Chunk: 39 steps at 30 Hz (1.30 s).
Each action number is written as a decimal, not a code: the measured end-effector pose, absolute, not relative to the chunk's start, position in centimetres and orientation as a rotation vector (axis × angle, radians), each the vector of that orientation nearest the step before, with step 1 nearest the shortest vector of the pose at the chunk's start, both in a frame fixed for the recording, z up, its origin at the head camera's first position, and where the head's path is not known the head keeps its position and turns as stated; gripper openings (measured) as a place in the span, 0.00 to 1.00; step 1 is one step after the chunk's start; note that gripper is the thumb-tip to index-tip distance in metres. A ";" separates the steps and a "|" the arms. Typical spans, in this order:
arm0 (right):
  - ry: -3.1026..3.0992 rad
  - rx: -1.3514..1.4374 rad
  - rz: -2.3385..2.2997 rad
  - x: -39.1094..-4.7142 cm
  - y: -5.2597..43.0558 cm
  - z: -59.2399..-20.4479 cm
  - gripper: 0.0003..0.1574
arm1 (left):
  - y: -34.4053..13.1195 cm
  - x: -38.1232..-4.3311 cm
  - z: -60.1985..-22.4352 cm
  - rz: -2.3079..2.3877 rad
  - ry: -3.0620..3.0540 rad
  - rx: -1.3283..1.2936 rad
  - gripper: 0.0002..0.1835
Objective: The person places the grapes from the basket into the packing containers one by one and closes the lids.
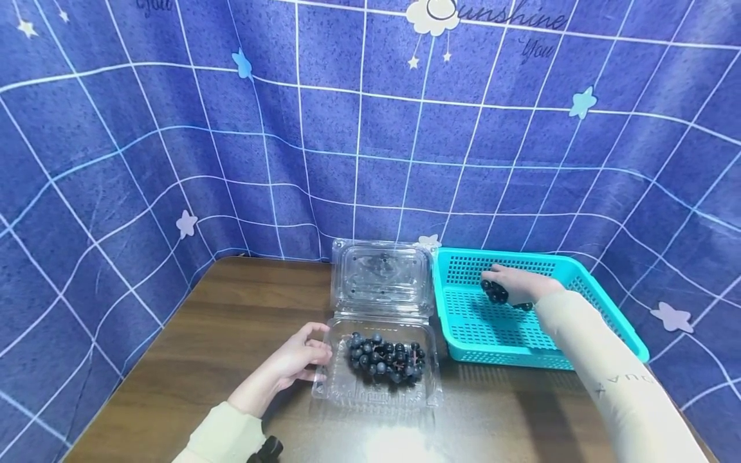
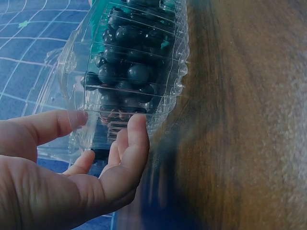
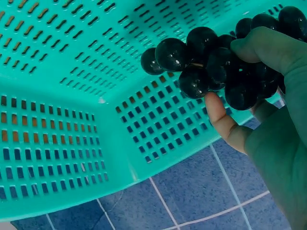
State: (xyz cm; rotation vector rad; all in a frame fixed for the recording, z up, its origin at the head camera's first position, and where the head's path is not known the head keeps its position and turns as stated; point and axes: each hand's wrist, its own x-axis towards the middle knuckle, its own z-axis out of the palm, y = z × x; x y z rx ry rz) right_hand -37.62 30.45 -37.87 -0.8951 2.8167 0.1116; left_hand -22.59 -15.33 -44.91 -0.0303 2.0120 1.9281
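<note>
A dark grape bunch [image 3: 211, 62] is held in my right hand [image 1: 518, 284], over the inside of the turquoise basket [image 1: 538, 357]. In the right wrist view the thumb lies along one side of the grapes and a fingertip supports them from the other. My left hand [image 1: 298, 357] holds the left edge of a clear plastic clamshell container [image 1: 376, 402], with fingertips at its rim and side wall in the left wrist view. Another bunch of dark grapes [image 1: 384, 357] lies in the container's base. The clear lid [image 1: 382, 276] stands folded back behind it.
The basket stands just right of the container on a brown wooden table [image 1: 231, 308]. A blue checked curtain [image 1: 347, 128] with star prints hangs behind and along both sides. The table's left edge slopes toward the curtain.
</note>
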 end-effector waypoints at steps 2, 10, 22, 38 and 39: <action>2.830 -0.900 0.088 -37.4 30.3 -37.5 0.34 | -15.3 -22.6 -44.9 1.929 2.008 -0.032 0.31; 2.905 -0.986 0.031 -36.6 29.9 -35.8 0.33 | -15.3 -22.6 -44.8 1.923 2.018 -0.020 0.32; 3.059 -1.095 -0.073 -34.9 29.3 -33.5 0.34 | -15.4 -22.6 -45.0 1.923 2.021 -0.034 0.31; 3.211 -1.242 -0.136 -33.2 28.5 -31.5 0.29 | -15.3 -22.8 -45.0 1.920 2.021 -0.045 0.32; 3.217 -1.239 -0.149 -33.1 28.5 -31.5 0.28 | -15.3 -22.8 -45.0 1.918 2.022 -0.041 0.32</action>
